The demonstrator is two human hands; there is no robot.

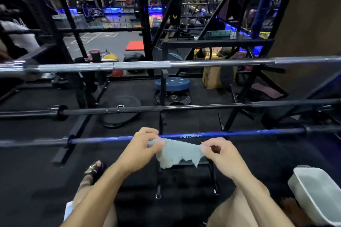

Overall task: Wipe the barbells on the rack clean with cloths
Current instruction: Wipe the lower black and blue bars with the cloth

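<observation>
3 barbells lie across the rack in front of the person: the chrome barbell [140, 65] at the far side, the black barbell [184, 107] in the middle, and the blue barbell [184, 135] nearest, just beyond the hands. All 3 lie roughly level, well apart from each other.

Both hands hold 1 pale blue-grey cloth [177, 153] between them. The left hand [142, 150] pinches the left upper corner of the cloth, with its fingers curled and pressed together on the fabric. The right hand [219, 155] pinches the right upper corner between thumb and curled fingers. The cloth hangs down loosely from these 2 corners, with an uneven lower edge. It is just in front of the blue barbell; if it touches the shaft or not, I cannot tell from this view.

I judge that the step in hand is preparing the cloth: spreading or folding it before the wiping of the nearest bar. No barbell looks to be under the cloth at this moment.

The next move calls for laying the cloth over the blue shaft, closing 1 hand around it, and sliding along the length toward the collar [71, 139]. The grip should be firm enough to rub, but loose enough to travel. A white plastic tub [319, 193] stands at the right of the person, near the knee.
</observation>
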